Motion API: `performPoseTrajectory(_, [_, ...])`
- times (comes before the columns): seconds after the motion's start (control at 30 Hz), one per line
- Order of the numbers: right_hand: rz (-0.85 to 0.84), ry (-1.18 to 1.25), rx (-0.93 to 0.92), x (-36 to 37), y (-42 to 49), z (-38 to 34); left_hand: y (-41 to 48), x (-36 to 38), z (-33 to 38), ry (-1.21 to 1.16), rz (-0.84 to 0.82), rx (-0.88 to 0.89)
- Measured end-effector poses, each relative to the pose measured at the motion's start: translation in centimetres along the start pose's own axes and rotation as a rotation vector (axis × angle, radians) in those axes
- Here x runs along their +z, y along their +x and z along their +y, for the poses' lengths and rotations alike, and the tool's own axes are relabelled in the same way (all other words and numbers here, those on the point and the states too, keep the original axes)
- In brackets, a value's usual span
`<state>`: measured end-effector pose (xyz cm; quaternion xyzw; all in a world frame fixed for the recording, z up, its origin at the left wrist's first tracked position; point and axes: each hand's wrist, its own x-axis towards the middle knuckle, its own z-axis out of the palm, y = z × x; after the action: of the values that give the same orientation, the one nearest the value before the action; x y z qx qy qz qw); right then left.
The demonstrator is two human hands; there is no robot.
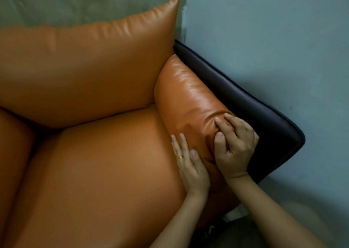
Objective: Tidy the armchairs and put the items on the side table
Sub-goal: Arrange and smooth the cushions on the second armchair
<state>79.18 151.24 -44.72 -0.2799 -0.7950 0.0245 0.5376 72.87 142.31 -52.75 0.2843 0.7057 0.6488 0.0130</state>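
Note:
An orange leather armchair fills the view, with a seat cushion (105, 164), a plump back cushion (85, 66) and a right arm cushion (185, 94) against a dark brown outer frame (255, 113). My right hand (234, 143) pinches a fold of leather at the front of the arm cushion, thumb against fingers. My left hand (190, 164), wearing a gold ring, lies with straight fingers in the gap between seat cushion and arm cushion, pressing against the arm cushion's side. No loose items or side table are visible.
A pale blue wall (273, 30) runs close along the chair's right side, and a greenish wall (56, 4) stands behind it. A strip of grey floor (294, 208) shows at the lower right beside the frame.

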Motion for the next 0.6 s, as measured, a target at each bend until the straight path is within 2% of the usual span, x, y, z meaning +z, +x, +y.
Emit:
performPoseTrajectory(0.03, [-0.044,0.034,0.022,-0.5,0.1,0.0,1.6,0.7,1.0,0.037,0.021,0.007])
performPoseTrajectory(0.07, [-0.063,0.052,0.036,-0.9,-0.1,0.0,0.6,-0.1,1.6,0.113,0.045,-0.069])
performPoseTrajectory(0.1, [-0.084,0.063,0.044,-1.3,0.0,-0.2,1.5,-0.1,2.1,0.076,0.046,-0.067])
performPoseTrajectory(0.2, [-0.032,0.055,0.011,-0.9,-0.5,-0.3,-0.1,0.0,1.9,0.018,0.059,0.055])
performPoseTrajectory(0.37, [0.047,-0.023,-0.022,1.1,-1.3,0.4,1.3,1.1,1.1,0.082,0.076,0.035])
performPoseTrajectory(0.5, [0.022,-0.027,0.020,0.5,-1.4,-0.3,1.4,-1.0,0.9,0.129,-0.095,0.021])
performPoseTrajectory(0.6, [-0.037,-0.023,0.140,-0.7,-1.3,-2.0,1.6,-3.7,0.6,0.164,-0.262,-0.010])
